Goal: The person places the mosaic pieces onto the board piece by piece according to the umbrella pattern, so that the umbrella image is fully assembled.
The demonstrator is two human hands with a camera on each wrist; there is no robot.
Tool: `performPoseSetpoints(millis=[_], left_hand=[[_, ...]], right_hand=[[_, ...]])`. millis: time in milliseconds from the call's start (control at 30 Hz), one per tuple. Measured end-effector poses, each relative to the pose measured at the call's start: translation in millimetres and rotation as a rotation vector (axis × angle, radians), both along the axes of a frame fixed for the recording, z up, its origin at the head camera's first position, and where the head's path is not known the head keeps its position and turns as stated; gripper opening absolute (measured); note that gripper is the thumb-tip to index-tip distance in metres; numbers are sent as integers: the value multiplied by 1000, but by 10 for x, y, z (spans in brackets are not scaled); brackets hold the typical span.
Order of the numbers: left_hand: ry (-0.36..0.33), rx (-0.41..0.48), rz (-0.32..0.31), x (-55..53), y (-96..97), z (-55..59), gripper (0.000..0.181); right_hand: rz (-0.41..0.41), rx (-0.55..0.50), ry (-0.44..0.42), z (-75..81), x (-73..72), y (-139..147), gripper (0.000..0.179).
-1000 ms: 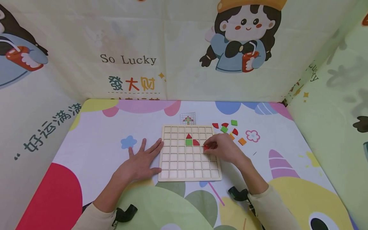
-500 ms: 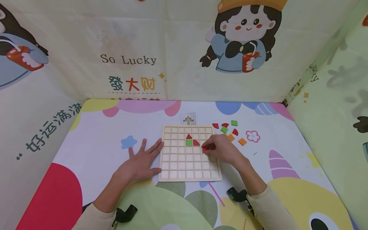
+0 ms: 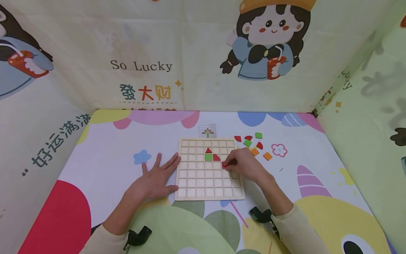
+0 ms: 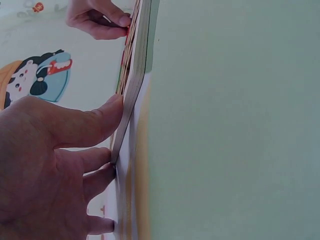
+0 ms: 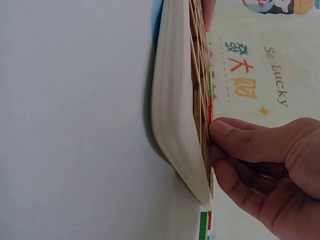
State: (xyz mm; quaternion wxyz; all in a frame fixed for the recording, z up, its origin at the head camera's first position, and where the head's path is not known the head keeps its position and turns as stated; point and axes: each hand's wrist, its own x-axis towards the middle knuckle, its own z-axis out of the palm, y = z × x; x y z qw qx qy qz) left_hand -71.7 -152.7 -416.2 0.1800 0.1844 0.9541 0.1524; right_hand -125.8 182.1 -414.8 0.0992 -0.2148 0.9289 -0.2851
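Observation:
A square wooden grid board (image 3: 191, 182) lies on the table in front of me. Set in its cells are a red triangle (image 3: 208, 150), a green square (image 3: 208, 157) and a red quarter-circle piece (image 3: 216, 157). My right hand (image 3: 246, 164) pinches a small red piece (image 3: 224, 165) over a cell one row below and to the right of the quarter circle; the fingers partly cover its shape. With fingers spread, my left hand (image 3: 155, 181) touches the board's left edge. In the left wrist view the thumb (image 4: 90, 122) rests against the board's rim.
Loose pieces lie beyond the board's right corner: red quarter circles (image 3: 259, 145), green squares (image 3: 258, 135) and orange squares (image 3: 268, 156). A small printed pattern card (image 3: 207, 131) lies behind the board. Printed cloth walls (image 3: 203, 88) enclose the table at the back and sides.
My right hand has shifted slightly left with the red piece, which now lies at a cell of the board. The left hand has stayed in place.

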Motion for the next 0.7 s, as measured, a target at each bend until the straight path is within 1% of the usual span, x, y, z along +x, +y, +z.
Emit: performPoseSetpoints(millis=[267,500,700], left_hand=[[-1,-3,1,0,8,1,91],[-1,-8,2,-3,-1,-6,91],[-3,-2,0,-4,-4,8,90]], right_hand=[[52,19,33,10,-1,22,11],[85,54,38,43,-12,26,12],[93,46,24,46,-15,38,11]])
